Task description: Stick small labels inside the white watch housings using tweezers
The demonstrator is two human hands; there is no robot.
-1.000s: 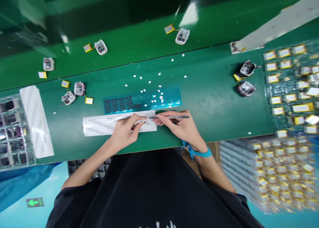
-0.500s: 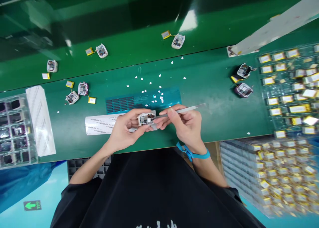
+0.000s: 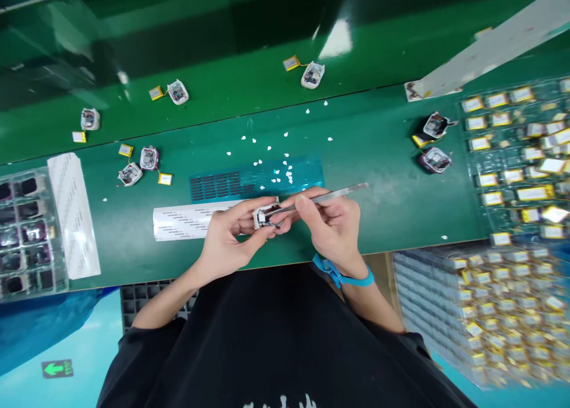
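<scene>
White casing (image 3: 266, 216) clamped between left hand (image 3: 229, 237) fingers; right hand (image 3: 333, 225) fingers pinch tweezers (image 3: 332, 196).

Left arm (image 3: 169, 298): bare forearm, entering from 7 o'clock and running toward 1 o'clock.
Left hand (image 3: 229, 239): back up, fingers curled, thumb and fingertips closed on a casing (image 3: 266, 215) at its 2 o'clock.
Right arm (image 3: 376, 307): bare, entering from 5 o'clock and running toward 11 o'clock. It has a blue band (image 3: 345, 275) at the wrist.
Right hand (image 3: 333, 227): thumb and forefinger pinching tweezers (image 3: 332, 195), tips pointing to 9 o'clock.
Both hands: fingertips meeting at the casing.
</scene>
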